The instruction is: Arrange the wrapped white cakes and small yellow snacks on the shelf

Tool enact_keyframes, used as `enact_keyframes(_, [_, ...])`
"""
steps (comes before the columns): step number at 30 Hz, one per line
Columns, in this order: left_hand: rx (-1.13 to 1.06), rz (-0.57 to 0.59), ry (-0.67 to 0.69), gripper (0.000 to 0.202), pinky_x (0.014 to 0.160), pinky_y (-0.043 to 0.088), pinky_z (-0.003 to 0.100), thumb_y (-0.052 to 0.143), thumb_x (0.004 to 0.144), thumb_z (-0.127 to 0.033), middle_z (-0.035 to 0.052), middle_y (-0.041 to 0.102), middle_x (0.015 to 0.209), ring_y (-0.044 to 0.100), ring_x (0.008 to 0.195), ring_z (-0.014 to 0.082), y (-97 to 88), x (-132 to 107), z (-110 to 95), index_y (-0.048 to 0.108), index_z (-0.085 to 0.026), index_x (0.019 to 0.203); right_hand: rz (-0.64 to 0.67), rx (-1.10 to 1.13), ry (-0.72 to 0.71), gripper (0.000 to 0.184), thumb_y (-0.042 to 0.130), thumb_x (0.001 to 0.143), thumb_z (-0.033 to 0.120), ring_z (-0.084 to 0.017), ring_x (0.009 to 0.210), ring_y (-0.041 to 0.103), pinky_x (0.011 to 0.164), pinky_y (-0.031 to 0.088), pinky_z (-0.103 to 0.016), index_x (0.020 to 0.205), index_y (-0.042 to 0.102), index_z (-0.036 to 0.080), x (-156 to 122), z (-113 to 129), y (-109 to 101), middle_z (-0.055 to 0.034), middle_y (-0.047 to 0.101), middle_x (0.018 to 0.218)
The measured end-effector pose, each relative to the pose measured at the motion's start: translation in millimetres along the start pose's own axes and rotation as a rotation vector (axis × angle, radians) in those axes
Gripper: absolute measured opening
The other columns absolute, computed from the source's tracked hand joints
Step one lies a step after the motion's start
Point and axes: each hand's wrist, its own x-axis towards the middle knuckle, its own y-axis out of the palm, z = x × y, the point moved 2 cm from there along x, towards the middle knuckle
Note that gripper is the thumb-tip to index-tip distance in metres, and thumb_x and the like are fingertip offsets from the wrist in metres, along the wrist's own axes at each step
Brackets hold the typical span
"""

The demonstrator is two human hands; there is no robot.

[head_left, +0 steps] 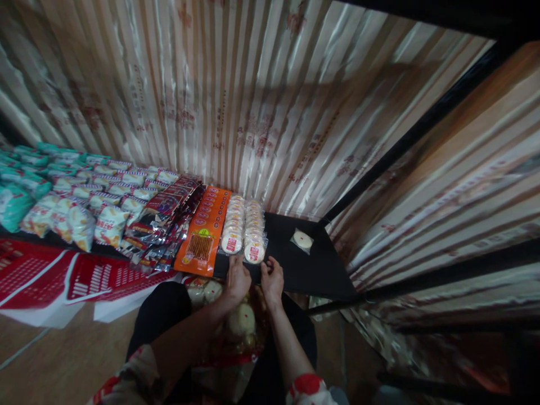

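Two columns of round, pale crackers in clear wrappers (254,251) lie overlapped on a black shelf (312,275), red print on the front ones. My left hand (238,279) is at the front of the left column, fingertips touching or nearly touching the nearest wrapped cracker (231,242). Its fingers point forward, with no object visible in them. My right hand (272,279) is by the front right corner of the right column, thumb and fingers a little apart, nothing seen in it. Below my forearms, a large clear bag (241,320) of similar round packs sits between my knees.
Left of the crackers lie an orange snack pack (205,230), dark foil packs (166,208), white snack bags (110,224) and teal bags (17,205). One wrapped cracker (302,241) lies apart on the right. Red baskets (97,281) stand below; a black frame bar (405,138) slants at right.
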Motion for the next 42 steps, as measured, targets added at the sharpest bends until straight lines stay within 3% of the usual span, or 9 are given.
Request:
enact_keyframes(6, [-0.019,0.042,0.069,0.035,0.090,0.044,0.028,0.036,0.072,0.000,0.0057,0.056,0.097,0.055,0.095,0.0147,-1.9,-23.8,16.6,0.059,-0.017,0.093,0.048,0.114,-0.036,0.041,0.037,0.083,0.041,-0.018,0.078,0.059,0.076,0.047,-0.031,0.104,0.058,0.013,-40.4,0.5,-4.1,-0.0115,0.063,0.096])
enact_keyframes(9, [0.001,0.126,0.100,0.033,0.088,0.044,0.026,0.036,0.072,-0.002,0.0047,0.057,0.094,0.055,0.093,0.0140,-0.1,-40.1,27.1,0.059,-0.018,0.090,0.083,0.068,-0.110,0.036,0.038,0.084,0.039,-0.020,0.091,0.059,0.083,0.045,-0.032,0.097,0.061,0.015,-64.6,-5.9,-3.8,-0.0117,0.064,0.098])
enact_keyframes(12, [0.073,0.216,0.109,0.030,0.087,0.044,0.027,0.035,0.077,-0.007,0.0063,0.059,0.095,0.055,0.092,0.0152,5.7,-54.9,39.4,0.060,-0.018,0.089,0.179,-0.054,-0.065,0.038,0.035,0.084,0.036,-0.021,0.094,0.060,0.085,0.045,-0.032,0.098,0.062,0.014,-82.6,-22.0,0.8,-0.0126,0.066,0.098])
enact_keyframes(19, [0.222,0.439,0.280,0.033,0.102,0.035,0.038,0.038,0.079,-0.014,0.0108,0.060,0.110,0.050,0.109,0.0213,34.0,-84.5,75.1,0.059,-0.015,0.103,0.453,-0.399,-0.053,0.045,0.038,0.080,0.024,-0.024,0.117,0.052,0.100,0.038,-0.033,0.116,0.059,0.007,-103.4,-62.9,15.9,-0.0168,0.060,0.119])
enact_keyframes(25, [0.197,0.482,0.303,0.042,0.111,0.025,0.043,0.033,0.083,-0.016,0.0079,0.052,0.129,0.037,0.127,0.0197,52.8,-101.0,103.9,0.047,-0.017,0.122,0.620,-0.456,-0.004,0.046,0.035,0.082,0.020,-0.020,0.125,0.044,0.105,0.031,-0.031,0.122,0.056,0.009,-122.1,-78.9,23.1,-0.0133,0.053,0.129])
enact_keyframes(31, [0.170,0.478,0.273,0.042,0.111,0.028,0.043,0.026,0.088,-0.017,0.0060,0.051,0.131,0.036,0.129,0.0168,54.0,-108.9,112.3,0.043,-0.022,0.126,0.609,-0.403,-0.021,0.046,0.034,0.083,0.025,-0.023,0.122,0.047,0.104,0.033,-0.035,0.119,0.058,0.008,-128.7,-75.8,17.5,-0.0165,0.057,0.124])
enact_keyframes(37, [0.177,0.454,0.220,0.041,0.110,0.028,0.040,0.033,0.082,-0.006,0.0082,0.052,0.130,0.038,0.129,0.0189,44.4,-108.8,106.0,0.054,-0.019,0.114,0.534,-0.204,-0.034,0.039,0.038,0.082,0.032,-0.024,0.102,0.062,0.095,0.042,-0.036,0.100,0.068,0.016,-127.8,-70.1,8.3,-0.0142,0.068,0.104])
enact_keyframes(42, [0.221,0.425,0.197,0.042,0.109,0.030,0.040,0.031,0.081,-0.002,0.0106,0.050,0.132,0.038,0.128,0.0209,37.5,-107.2,98.9,0.058,-0.016,0.109,0.506,-0.198,0.031,0.036,0.040,0.080,0.039,-0.024,0.091,0.066,0.084,0.048,-0.034,0.084,0.070,0.019,-127.2,-69.3,2.5,-0.0121,0.071,0.091])
